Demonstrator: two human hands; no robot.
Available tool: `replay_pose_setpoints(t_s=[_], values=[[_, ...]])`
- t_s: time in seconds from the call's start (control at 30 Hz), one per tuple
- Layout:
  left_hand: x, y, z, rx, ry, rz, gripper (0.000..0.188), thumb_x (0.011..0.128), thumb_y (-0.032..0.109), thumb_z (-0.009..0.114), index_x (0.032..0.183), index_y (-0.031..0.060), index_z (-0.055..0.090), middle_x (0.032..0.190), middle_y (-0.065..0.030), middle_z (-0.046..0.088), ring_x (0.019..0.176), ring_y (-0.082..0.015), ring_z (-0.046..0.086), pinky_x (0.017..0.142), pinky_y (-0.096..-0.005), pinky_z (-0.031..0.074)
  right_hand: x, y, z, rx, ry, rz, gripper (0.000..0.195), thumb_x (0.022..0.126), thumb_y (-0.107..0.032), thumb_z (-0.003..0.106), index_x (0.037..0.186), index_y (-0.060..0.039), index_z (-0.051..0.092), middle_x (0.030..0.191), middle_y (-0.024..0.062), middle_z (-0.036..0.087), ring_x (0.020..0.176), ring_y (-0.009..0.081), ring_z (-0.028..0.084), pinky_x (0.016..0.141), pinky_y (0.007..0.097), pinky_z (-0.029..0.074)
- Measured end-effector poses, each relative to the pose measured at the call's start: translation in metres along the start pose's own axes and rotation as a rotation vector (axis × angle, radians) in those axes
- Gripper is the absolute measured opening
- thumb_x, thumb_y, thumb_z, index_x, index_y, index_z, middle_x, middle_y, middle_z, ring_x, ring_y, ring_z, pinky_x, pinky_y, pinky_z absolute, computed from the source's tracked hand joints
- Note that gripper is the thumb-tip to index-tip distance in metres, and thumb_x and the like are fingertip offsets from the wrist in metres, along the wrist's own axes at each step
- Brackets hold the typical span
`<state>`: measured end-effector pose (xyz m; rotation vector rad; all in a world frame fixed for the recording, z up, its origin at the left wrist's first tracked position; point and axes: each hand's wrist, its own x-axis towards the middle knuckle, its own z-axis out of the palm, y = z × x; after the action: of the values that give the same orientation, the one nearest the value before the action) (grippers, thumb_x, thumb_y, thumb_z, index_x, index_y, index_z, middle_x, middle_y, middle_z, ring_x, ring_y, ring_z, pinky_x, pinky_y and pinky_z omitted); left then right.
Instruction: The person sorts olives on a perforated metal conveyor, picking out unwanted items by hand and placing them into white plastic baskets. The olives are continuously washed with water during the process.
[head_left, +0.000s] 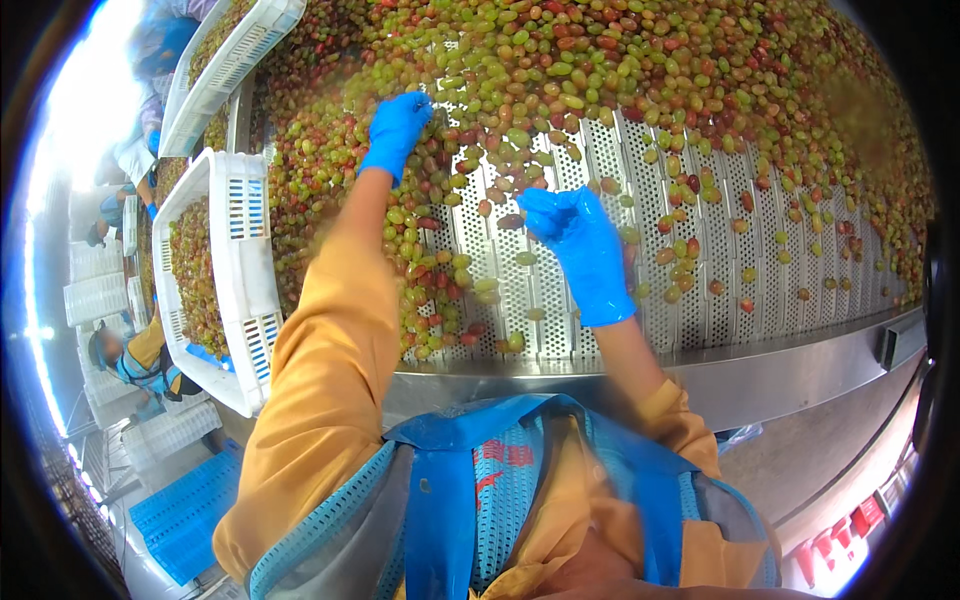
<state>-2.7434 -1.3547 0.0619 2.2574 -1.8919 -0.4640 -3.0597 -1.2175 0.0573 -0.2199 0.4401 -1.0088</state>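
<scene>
My left hand (397, 135), in a blue glove, reaches over the far-left part of a perforated metal conveyor (592, 161), among loose oval fruits (577, 52) in green and red. Its fingers curl inward beside the fruits; whether something is inside them is hidden. Nearer my body and to the right, my right hand (581, 251), also blue-gloved, hovers over a thinly covered stretch of the slats. Those fingers are bent too, and the palm side is out of sight. A dark reddish fruit (511, 221) lies just left of the right fingertips.
A white plastic crate (247, 262) holding fruit stands at the left, with another white crate (225, 71) beyond it. The conveyor's steel edge (780, 390) runs before my body. Co-workers (142, 360) are at the far left, near blue stacked crates (187, 517).
</scene>
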Motion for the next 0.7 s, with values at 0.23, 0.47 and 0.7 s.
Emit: replay_pose_setpoints(t_s=[0.23,0.47,0.7], values=[[-0.106,0.131,-0.037,-0.735,-0.468,0.156,0.041,0.091,0.030,0.070,0.126,0.0107,0.066,0.116,-0.0052,0.069,0.102,-0.0159,0.063,0.086,-0.0323,0.051,-0.003,-0.005,0.003,0.463,0.031,0.235,0.041,0.104,-0.023,0.047,0.139,-0.0011,0.046,0.142,0.0130,0.050,0.094,0.0122,0.058,0.062,0.0222,0.050],[0.056,-0.135,-0.061,-0.187,0.276,-0.075,0.044,0.099,0.027,0.053,0.139,0.0092,0.052,0.141,-0.0150,0.054,0.125,-0.0324,0.055,0.102,-0.0434,0.045,-0.016,-0.012,-0.003,0.900,-0.231,0.517,0.058,0.108,-0.027,0.036,0.141,0.0189,0.027,0.059,-0.0056,0.028,0.039,-0.0008,0.028,0.034,0.0150,0.026],[0.095,-0.127,-0.009,-0.214,0.066,-0.389,0.044,0.094,0.013,0.054,0.138,0.0104,0.053,0.123,-0.0137,0.062,0.103,-0.0275,0.061,0.088,-0.0393,0.050,-0.017,-0.032,-0.014,0.691,-0.205,0.405,0.055,0.107,-0.025,0.040,0.141,0.0170,0.031,0.059,-0.0059,0.028,0.041,-0.0007,0.026,0.035,0.0155,0.024]])
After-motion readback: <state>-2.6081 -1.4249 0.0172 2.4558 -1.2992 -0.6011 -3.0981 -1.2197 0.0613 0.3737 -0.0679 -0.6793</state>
